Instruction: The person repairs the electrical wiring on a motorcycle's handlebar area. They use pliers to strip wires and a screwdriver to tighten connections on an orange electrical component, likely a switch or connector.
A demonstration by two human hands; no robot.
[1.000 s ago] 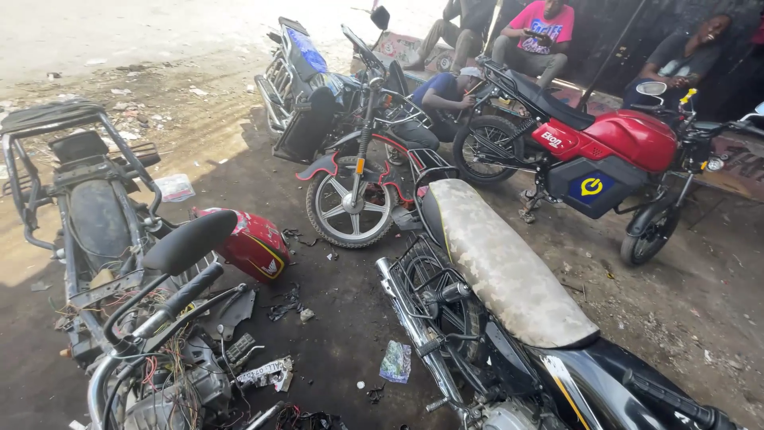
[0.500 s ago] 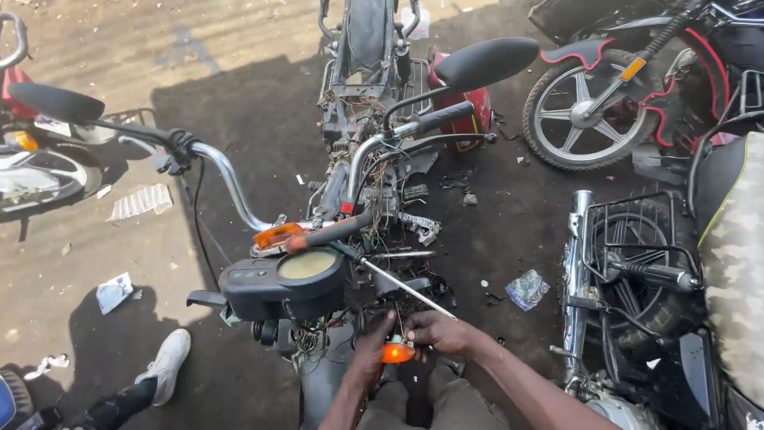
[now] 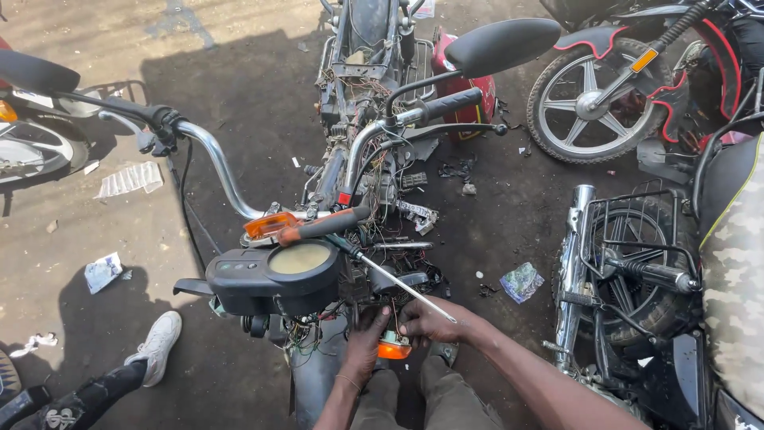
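Both hands low in the frame, meeting at an orange turn-signal lamp (image 3: 393, 349) below the front of a stripped motorcycle (image 3: 362, 159). Left hand (image 3: 368, 337) with fingers pressed down into the wiring just left of the lamp, fingertips buried among the cables, so grip hard to make out. Right hand (image 3: 430, 320) curled over the lamp from the right, fingers bent around its top edge; lamp mostly covered, only its lower orange face showing. Thin bracelet on the left wrist; both forearms cut off by the bottom edge.

Just above the hands, a long screwdriver (image 3: 374, 259) with an orange and black handle, lying tilted across the instrument cluster (image 3: 274, 275), its metal shaft running down to the right and ending just above the right hand. Second orange lamp (image 3: 269, 224) beside the handle. Tangle of loose wires (image 3: 382, 187) behind the cluster, individual leads impossible to sort out.

Chrome handlebar (image 3: 211, 155) sweeping up to the left, its mirror (image 3: 36, 72) partly cut off at the edge. Right-hand mirror (image 3: 501, 44) in black above a black grip.

Further out: a wheel of a red and black motorcycle (image 3: 593, 107) at upper right, a black rear rack (image 3: 637, 231) and camouflage-pattern seat (image 3: 736, 287) at the right edge, only partly in frame. White shoe (image 3: 159, 344) of another person at lower left, leg cut off. Scraps of litter (image 3: 521, 281) on the dark ground.
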